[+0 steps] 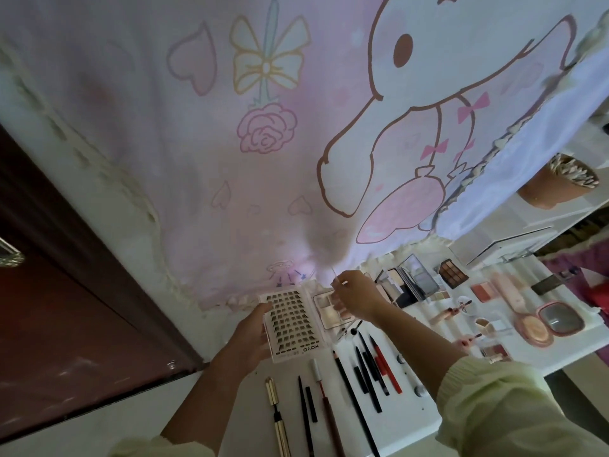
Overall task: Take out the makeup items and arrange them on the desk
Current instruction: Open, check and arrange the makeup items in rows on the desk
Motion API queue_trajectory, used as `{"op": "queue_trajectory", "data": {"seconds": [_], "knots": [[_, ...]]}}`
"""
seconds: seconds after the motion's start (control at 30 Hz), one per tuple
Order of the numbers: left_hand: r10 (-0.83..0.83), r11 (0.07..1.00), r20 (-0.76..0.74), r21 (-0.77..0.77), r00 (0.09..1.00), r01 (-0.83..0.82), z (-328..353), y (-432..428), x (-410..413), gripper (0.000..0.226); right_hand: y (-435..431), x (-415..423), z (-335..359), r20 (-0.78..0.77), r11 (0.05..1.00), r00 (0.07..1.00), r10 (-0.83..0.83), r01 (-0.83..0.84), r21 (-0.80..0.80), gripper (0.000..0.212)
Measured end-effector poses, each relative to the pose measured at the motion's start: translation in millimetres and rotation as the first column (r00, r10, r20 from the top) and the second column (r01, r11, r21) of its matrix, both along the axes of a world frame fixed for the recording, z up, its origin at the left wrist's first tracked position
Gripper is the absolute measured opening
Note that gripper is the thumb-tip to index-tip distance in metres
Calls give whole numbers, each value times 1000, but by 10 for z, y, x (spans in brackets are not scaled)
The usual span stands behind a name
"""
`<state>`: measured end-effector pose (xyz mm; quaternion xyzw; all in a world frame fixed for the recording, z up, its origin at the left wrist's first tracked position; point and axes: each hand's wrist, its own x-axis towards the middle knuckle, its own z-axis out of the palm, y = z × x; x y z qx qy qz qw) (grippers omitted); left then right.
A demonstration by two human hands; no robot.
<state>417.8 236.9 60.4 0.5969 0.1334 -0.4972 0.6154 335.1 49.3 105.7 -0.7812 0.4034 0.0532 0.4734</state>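
The white desk point(408, 420) is full of makeup. Its front edge runs slanted under the right sleeve, and its left side ends near a dark brown door point(66, 308). A big pink curtain point(230, 127) with a bunny on it hangs along the back edge, so there is no room to push things farther back. The only bare white desk is a small patch by the left arm.

The left hand point(247, 338) grips a lash case point(293, 321) by its left edge, with the thumb on top. The case lies open like a book, with rows of little dark lashes inside. I cannot tell if it touches the desk.

The right hand point(356, 295) pinches a thin pale stick point(333, 273) between thumb and finger. The stick points up at the curtain. This hand hangs over a small pale palette point(324, 311), just beside the lash case.

In front of the hands, black pencils point(369, 367), a red pencil point(389, 367) and a gold tube point(273, 387) lie in a row. To the right are a brown palette point(453, 273) and a round pink mirror point(560, 316), close together. A cup of cotton sticks point(557, 183) sits far off at the right
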Motion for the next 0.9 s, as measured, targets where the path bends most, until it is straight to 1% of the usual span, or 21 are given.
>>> {"op": "queue_trajectory", "data": {"seconds": [0.13, 0.23, 0.3, 0.37, 0.47, 0.6, 0.63, 0.67, 0.73, 0.77, 0.83, 0.9], "knots": [[39, 998, -30, -41, 999, -40, -41, -59, 25, 32, -2, 69, -108, -36, 998, 999, 2, -4, -56, 26], [-1, 999, -22, -52, 1000, 0, -3, -69, 30, 26, -19, 111, -167, -70, 993, 997, 29, -37, -109, 26], [-45, 999, -20, -23, 999, 44, -6, -61, 27, 22, -30, 128, -187, -108, 985, 992, 61, -77, -156, 25], [-87, 996, -12, 34, 996, 88, -63, -48, 42, 23, -34, 134, -195, -147, 976, 987, 72, -100, -195, 22], [-130, 988, -11, 84, 991, 130, -142, -20, 54, 37, -34, 141, -250, -139, 979, 989, 48, -74, -192, 24], [-156, 983, 7, 99, 988, 154, -201, 3, 56, 47, -45, 186, -322, -99, 989, 995, 18, -32, -144, 22], [-173, 978, 18, 120, 985, 170, -206, -1, 57, 46, -54, 191, -336, -83, 993, 997, 2, -11, -118, 21], [-191, 973, 30, 140, 981, 185, -210, -3, 66, 40, -55, 192, -339, -76, 995, 997, -8, 0, -98, 20], [-219, 962, 46, 175, 975, 208, -202, -3, 89, 20, -66, 186, -363, -79, 996, 997, -8, 1, -86, 19], [-224, 961, 47, 178, 973, 212, -184, -3, 98, 17, -67, 183, -369, -81, 996, 997, -9, 2, -84, 19], [-233, 962, 54, 161, 971, 222, -189, 6, 115, 28, -67, 168, -347, -84, 994, 996, 17, -26, -104, 20], [-236, 963, 57, 150, 970, 225, -208, 9, 134, 28, -69, 155, -306, -96, 987, 993, 63, -76, -140, 22]]}}
